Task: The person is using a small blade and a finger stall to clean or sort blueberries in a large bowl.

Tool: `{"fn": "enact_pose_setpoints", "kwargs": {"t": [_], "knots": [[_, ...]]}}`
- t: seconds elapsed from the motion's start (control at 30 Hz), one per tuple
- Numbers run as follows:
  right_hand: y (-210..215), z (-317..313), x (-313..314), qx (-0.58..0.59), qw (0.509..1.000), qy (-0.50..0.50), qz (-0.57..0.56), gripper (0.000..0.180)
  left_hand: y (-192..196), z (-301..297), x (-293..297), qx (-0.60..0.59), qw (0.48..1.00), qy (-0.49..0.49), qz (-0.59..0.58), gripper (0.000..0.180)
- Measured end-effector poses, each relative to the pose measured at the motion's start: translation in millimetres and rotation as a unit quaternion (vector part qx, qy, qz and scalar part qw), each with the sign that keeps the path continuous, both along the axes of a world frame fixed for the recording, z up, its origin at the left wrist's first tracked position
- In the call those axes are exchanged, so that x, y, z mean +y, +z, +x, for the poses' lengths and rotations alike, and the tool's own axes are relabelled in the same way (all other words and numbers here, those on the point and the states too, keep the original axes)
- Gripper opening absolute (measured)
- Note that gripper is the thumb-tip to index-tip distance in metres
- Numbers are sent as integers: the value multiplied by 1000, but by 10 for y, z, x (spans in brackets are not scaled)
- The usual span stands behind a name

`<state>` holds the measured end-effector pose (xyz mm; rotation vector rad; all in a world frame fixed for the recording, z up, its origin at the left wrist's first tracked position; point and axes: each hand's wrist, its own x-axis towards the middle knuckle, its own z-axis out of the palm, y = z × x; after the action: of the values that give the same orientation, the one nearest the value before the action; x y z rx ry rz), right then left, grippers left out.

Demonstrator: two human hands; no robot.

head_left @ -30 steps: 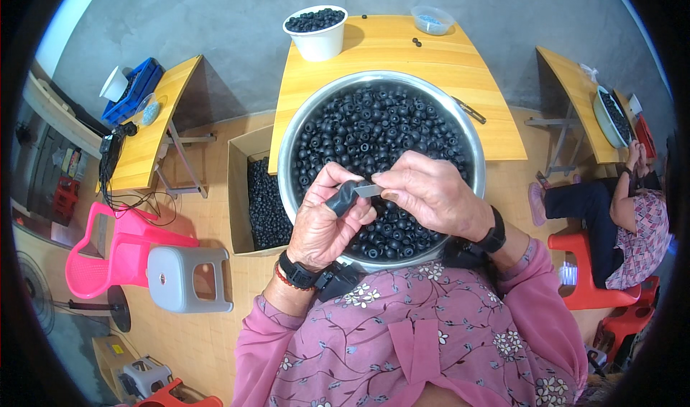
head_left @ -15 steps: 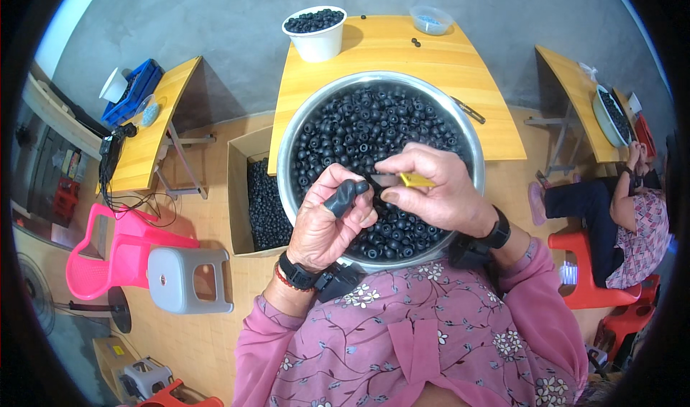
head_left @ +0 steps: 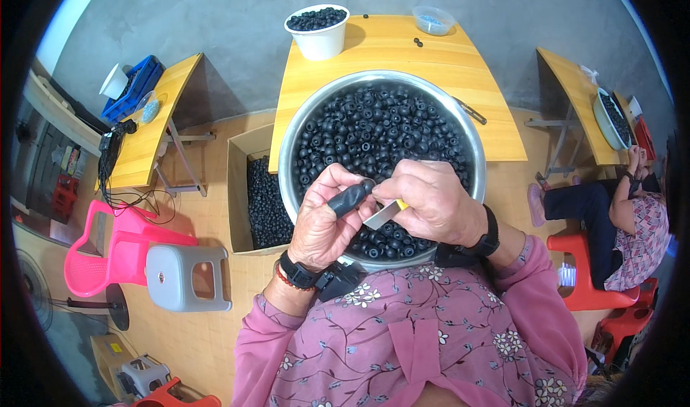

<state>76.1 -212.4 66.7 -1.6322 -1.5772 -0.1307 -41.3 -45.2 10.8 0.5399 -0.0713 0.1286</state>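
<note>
Black piece (head_left: pixel 348 200) is slanting in the curled left hand (head_left: pixel 323 216), which is clasping it; the right hand (head_left: pixel 440 202), knuckles up, is gripping a knife (head_left: pixel 384 216).

standing here I'm reading nothing tbh, just a tiny mark (head_left: pixel 162 278) showing on the grey stool (head_left: pixel 176 277) and a yellow label (head_left: pixel 116 348) sitting on a cardboard box (head_left: pixel 107 362)

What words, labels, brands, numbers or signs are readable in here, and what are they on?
No text is readable.
Large grey plastic stool, at left: round mark on the seat, too small to read.
Brown cardboard box, lower left: yellow label, too small to read.
Flat metal blade with yellow handle, in the person's right hand: no lettering visible.
</note>
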Motion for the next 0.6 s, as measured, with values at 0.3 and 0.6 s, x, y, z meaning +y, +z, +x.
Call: {"fn": "enact_pose_setpoints", "kwargs": {"t": [0.3,0.6], "knots": [[-79,31,-62,184,981,-56,-20,22,-16,-1,29,11,1000,-9,13,19],[-51,7,-38,87,996,-15,-23,21,-59,14,24,-6,1000,7,-1,19]]}}
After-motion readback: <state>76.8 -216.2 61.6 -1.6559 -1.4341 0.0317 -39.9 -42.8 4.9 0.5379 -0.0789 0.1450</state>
